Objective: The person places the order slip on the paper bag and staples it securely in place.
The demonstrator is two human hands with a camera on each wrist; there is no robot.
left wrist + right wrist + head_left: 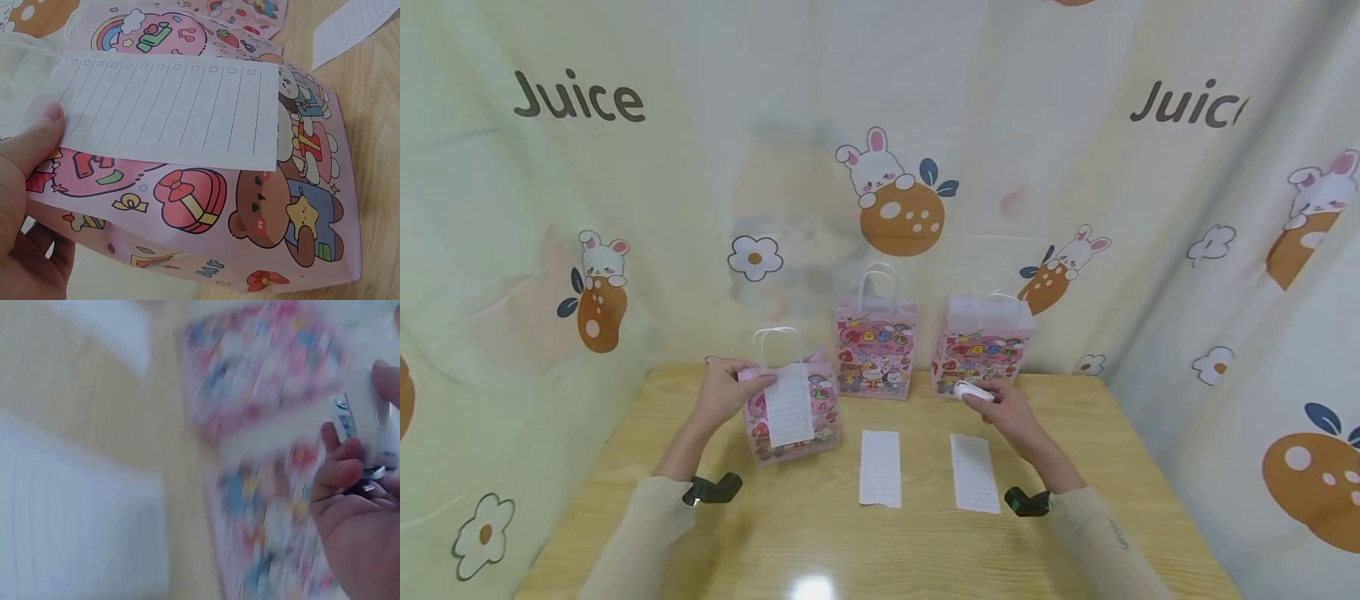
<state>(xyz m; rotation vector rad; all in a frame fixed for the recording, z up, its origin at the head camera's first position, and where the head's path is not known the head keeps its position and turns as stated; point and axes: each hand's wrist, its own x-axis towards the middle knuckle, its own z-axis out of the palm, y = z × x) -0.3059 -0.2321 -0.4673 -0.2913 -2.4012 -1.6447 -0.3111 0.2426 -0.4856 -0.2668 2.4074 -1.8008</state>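
Observation:
My left hand [724,390] pinches a white lined sheet [790,406] against the upper edge of a pink cartoon gift bag [827,412]. In the left wrist view the thumb lies on the sheet [169,109], which shows a row of small checkboxes, while the other fingers go behind the bag [194,206]. My right hand [1009,414] grips a small white tool [973,391], apparently a stapler, in front of the right-hand bag. Metal shows at one end of this tool [365,419] in the blurred right wrist view.
Two more pink gift bags stand upright at the back, one in the middle [876,350] and one at the right [985,346]. Two lined sheets lie on the wooden table [917,550], a middle sheet [880,468] and a right sheet [975,473]. A printed curtain [805,100] hangs behind.

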